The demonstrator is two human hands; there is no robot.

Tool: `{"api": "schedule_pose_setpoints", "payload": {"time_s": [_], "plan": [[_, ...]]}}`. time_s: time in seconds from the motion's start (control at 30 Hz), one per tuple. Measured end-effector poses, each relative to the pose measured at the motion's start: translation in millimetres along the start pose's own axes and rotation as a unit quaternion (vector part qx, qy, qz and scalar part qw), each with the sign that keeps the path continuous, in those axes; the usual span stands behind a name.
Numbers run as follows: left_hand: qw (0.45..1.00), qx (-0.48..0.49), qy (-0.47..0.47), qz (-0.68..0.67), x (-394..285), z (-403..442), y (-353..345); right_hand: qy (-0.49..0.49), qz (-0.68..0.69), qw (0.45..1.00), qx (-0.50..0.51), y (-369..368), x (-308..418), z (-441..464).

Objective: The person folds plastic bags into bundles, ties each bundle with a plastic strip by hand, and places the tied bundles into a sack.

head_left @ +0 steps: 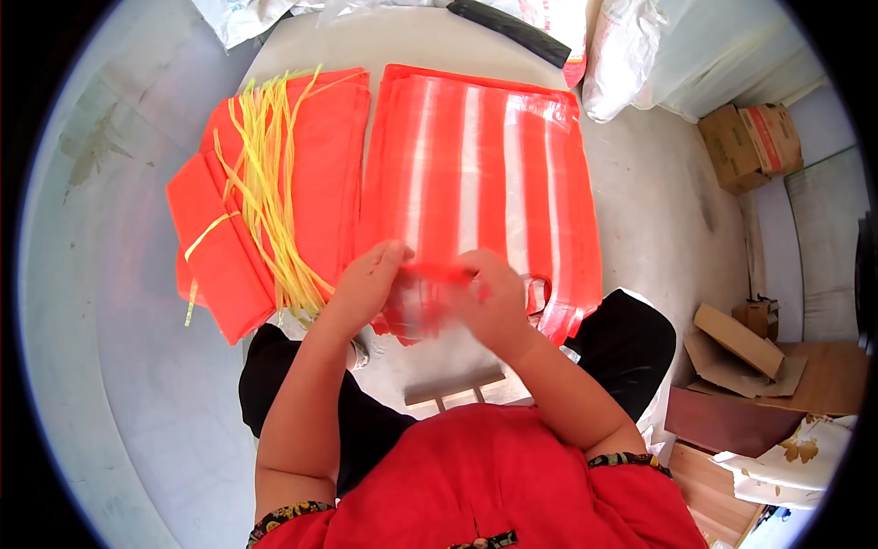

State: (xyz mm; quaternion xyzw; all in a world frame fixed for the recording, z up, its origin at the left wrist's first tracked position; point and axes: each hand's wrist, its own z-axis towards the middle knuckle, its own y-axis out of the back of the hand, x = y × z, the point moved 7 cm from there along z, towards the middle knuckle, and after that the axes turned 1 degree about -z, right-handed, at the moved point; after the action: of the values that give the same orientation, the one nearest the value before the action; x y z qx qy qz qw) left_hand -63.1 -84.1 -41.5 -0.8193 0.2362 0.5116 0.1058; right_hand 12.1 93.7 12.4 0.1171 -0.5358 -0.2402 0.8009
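A stack of red plastic bags with whitish stripes (498, 174) lies in front of me, with a cut-out at its near edge. Above that near edge, my left hand (370, 279) pinches the left end of a red plastic bag edge (437, 272). The other end is in the closed fingers of my right hand (491, 293), which is smeared by motion. What hangs below between the hands is blurred.
Left of the stack is a pile of red sheets (331, 156) with a bunch of yellow ties (265, 174) across it. A folded red bundle (219, 256) is tied with yellow. A black roll (512, 32) lies at the back; cardboard boxes (732, 151) stand right.
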Motion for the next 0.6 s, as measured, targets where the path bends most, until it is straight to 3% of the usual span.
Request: {"api": "schedule_pose_setpoints", "payload": {"time_s": [0.07,0.17,0.27,0.47,0.57,0.6], "plan": [[0.992,-0.044,-0.064,0.096,-2,9,3,-0.173,0.072,0.981,-0.054,11,-34,0],[0.970,-0.094,-0.098,0.202,-15,5,0,-0.236,0.164,0.952,-0.106,26,-48,7],[0.929,-0.153,-0.131,0.311,-25,6,-1,-0.266,0.088,0.959,-0.033,38,-74,1],[0.868,-0.174,-0.135,0.445,-49,5,-15,-0.289,-0.015,0.957,0.021,47,-87,-6],[0.813,-0.228,-0.279,0.457,-48,6,-26,-0.285,-0.068,0.955,0.040,50,-86,-4],[0.806,-0.193,-0.309,0.466,-45,8,-36,-0.273,-0.083,0.957,0.043,51,-83,-3]]}}
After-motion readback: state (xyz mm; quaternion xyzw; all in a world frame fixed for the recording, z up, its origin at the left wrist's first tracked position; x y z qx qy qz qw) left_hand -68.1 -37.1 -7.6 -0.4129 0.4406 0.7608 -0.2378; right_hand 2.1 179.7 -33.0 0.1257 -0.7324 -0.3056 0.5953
